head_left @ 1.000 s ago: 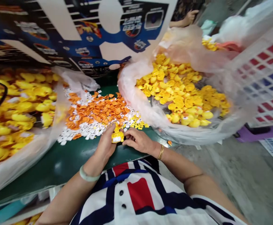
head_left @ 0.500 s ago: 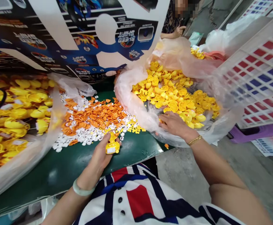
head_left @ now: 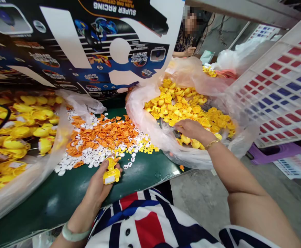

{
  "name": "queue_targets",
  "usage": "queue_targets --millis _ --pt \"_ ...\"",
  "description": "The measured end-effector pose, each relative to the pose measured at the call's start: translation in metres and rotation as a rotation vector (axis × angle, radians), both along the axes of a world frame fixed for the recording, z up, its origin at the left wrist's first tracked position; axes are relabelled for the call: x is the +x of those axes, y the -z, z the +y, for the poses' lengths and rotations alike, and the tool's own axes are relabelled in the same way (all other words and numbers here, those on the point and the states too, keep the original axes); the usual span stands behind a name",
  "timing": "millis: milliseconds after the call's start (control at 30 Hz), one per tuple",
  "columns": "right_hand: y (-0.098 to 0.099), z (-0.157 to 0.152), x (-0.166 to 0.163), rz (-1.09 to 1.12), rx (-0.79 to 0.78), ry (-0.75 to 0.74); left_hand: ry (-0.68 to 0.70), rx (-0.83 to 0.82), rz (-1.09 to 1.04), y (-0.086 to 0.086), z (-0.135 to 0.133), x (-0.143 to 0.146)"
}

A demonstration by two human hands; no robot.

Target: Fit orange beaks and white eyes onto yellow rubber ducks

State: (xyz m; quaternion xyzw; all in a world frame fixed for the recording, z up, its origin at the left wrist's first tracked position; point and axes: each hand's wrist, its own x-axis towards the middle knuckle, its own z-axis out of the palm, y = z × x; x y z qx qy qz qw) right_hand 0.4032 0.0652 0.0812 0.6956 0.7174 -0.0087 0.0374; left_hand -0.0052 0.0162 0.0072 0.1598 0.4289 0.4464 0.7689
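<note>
My left hand (head_left: 102, 179) is closed around a yellow plastic toy shell (head_left: 111, 171), shaped like a duck, with a white patch on its lower part and an orange bit at the top. It is held just above the green table (head_left: 140, 170). My right hand (head_left: 191, 131) reaches over the near side of a clear plastic bag, among loose yellow shells (head_left: 181, 106). Its fingers are stretched out and bent down at the tips, and I see no piece between them. Orange pieces (head_left: 109, 132), white pieces with black dots (head_left: 88, 156) and small yellow pieces (head_left: 147, 148) lie heaped between the bags.
A second bag of yellow shells (head_left: 16, 137) lies at the left. Printed cardboard sheets (head_left: 88, 44) stand behind the heap. A white plastic basket (head_left: 281, 86) rises at the right above a purple stool (head_left: 274, 153). Another person (head_left: 189, 34) is at the back.
The view has tilted and shifted slightly. My left hand, still holding the yellow toy shell, has moved a little left and nearer me. My right hand has shifted deeper among the yellow shells.
</note>
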Motion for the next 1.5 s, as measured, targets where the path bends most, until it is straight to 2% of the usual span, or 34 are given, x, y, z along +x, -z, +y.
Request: queue_targets --millis 167,267,333,433,500,567,633,700,733,767,867,1000,1100,1200,1267,1333,1400,1500 --pt "0.023 0.054 -0.021 -0.06 0.063 0.087 -0.001 0.004 0.017 0.003 -0.001 -0.001" --pt "0.034 0.071 -0.025 -0.022 0.069 0.123 -0.004 0.011 -0.017 0.003 -0.004 -0.005" --pt "0.031 0.071 -0.018 0.006 0.073 0.147 -0.002 0.015 -0.041 0.003 -0.006 -0.009" --pt "0.011 0.053 -0.011 0.115 0.151 0.237 -0.004 0.006 -0.048 0.0 -0.006 -0.014" --pt "-0.004 0.033 -0.02 0.395 0.242 0.265 -0.02 0.011 -0.038 -0.002 -0.003 -0.016" --pt "-0.013 0.01 -0.045 0.671 0.082 0.099 -0.044 0.031 -0.029 -0.004 0.003 -0.015" --pt "-0.009 -0.01 -0.084 0.826 -0.272 -0.168 -0.07 0.046 -0.029 -0.007 0.008 -0.011" --pt "0.006 -0.023 -0.126 0.838 -0.477 -0.443 -0.095 0.049 -0.034 -0.009 0.012 -0.005" --pt "0.015 -0.026 -0.144 0.785 -0.534 -0.53 -0.099 0.05 -0.038 -0.01 0.013 -0.002" --pt "0.025 -0.027 -0.159 0.722 -0.549 -0.553 -0.097 0.054 -0.044 -0.011 0.013 0.001" --pt "0.044 -0.026 -0.179 0.555 -0.4 -0.497 -0.066 0.053 -0.041 -0.013 0.012 0.003" --pt "0.049 -0.04 -0.178 0.435 -0.117 -0.534 -0.074 0.007 -0.013 -0.012 0.011 0.0" --pt "0.06 -0.059 -0.189 0.406 -0.029 -0.555 -0.114 -0.011 -0.029 -0.009 0.013 0.003" --pt "0.079 -0.072 -0.206 0.423 0.044 -0.503 -0.123 -0.013 -0.061 -0.004 0.016 0.007" --pt "0.084 -0.072 -0.21 0.49 0.113 -0.462 -0.123 -0.01 -0.067 -0.001 0.016 0.006" --pt "0.079 -0.065 -0.208 0.622 0.184 -0.454 -0.105 0.005 -0.074 0.0 0.016 0.004" --pt "0.065 -0.055 -0.206 0.765 0.239 -0.493 -0.055 0.026 -0.096 0.001 0.016 0.002" --pt "0.043 -0.04 -0.21 0.857 0.255 -0.66 0.019 0.033 -0.139 -0.001 0.015 0.005"
